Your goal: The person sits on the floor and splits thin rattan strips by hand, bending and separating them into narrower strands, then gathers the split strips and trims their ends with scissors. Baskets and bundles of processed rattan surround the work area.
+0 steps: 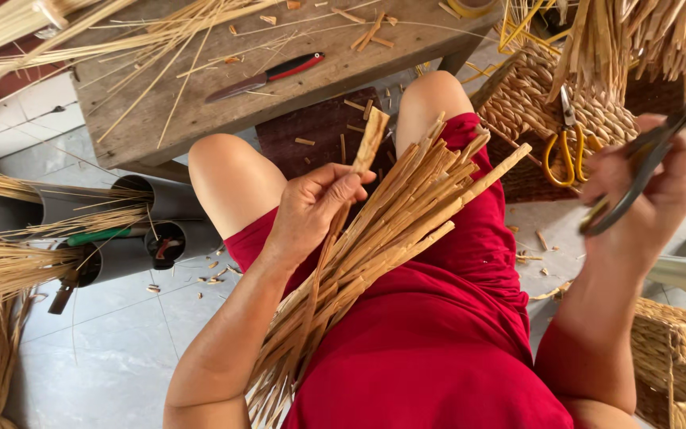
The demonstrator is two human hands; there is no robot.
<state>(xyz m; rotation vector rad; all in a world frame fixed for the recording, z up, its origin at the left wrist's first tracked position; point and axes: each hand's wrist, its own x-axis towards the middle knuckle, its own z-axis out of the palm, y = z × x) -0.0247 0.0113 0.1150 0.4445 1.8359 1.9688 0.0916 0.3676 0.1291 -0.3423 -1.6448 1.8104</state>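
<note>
Dried straw-coloured reed strips [383, 230] lie in a bundle across my lap, fanned over the red shorts [438, 334], their cut ends pointing up toward my knees. My left hand [311, 210] pinches a single flat strip [371, 139] between thumb and fingers, lifting it upright out of the bundle. My right hand [649, 191] is curled around the handles of dark scissors [653, 151], raised off to the side, well apart from the strips; I cannot tell how far the blades gape. Beyond my knees a red-handled knife [267, 76] rests on the wooden bench [200, 111].
</note>
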